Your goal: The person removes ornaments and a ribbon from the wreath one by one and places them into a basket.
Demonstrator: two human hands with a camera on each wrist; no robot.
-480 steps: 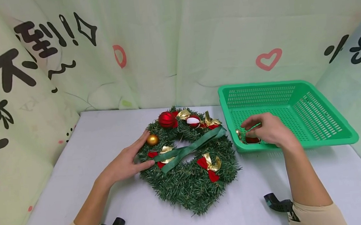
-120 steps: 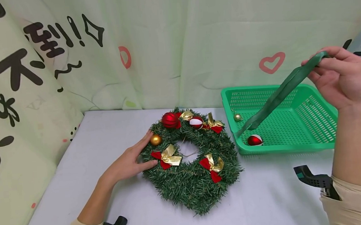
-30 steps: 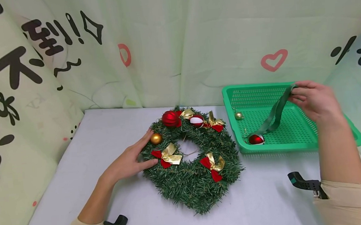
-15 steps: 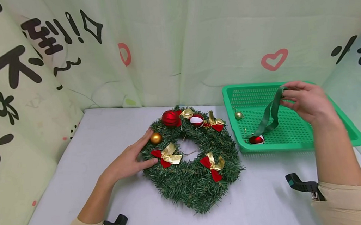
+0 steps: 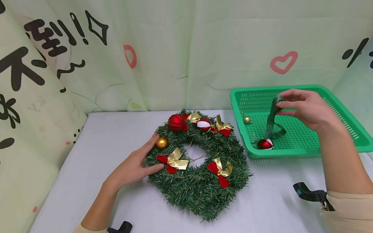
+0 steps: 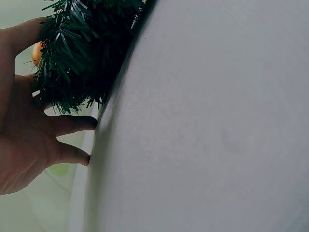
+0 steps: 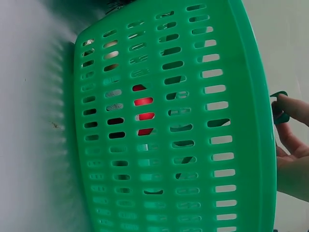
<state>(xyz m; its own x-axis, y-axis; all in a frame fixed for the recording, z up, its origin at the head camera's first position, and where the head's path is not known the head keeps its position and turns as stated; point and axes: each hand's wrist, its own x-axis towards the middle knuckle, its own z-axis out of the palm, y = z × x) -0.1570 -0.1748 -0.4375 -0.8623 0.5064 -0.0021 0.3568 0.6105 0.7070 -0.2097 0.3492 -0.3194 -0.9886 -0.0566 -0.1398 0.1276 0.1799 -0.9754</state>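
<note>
My left hand rests with spread fingers on the left side of a green Christmas wreath. In the left wrist view, two fingertips of that hand reach the tabletop beside the greenery. Between thumb and fingers my right hand pinches a dark green ribbon over the green plastic basket. The ribbon hangs down, its lower part folded by a red and white ball inside. From the right wrist, the basket wall hides most of the contents, with the fingers showing beyond its rim.
A small gold ball lies by the basket's left wall. On the wreath are a shiny red ball, a gold ball, a striped ball and several red-and-gold bows. A printed curtain stands behind the table.
Sixteen seconds ago the ribbon lay across the wreath; later my right hand held it high at the right. Now it has come down and left, and more ribbon folds inside the basket. My left hand stays put.
</note>
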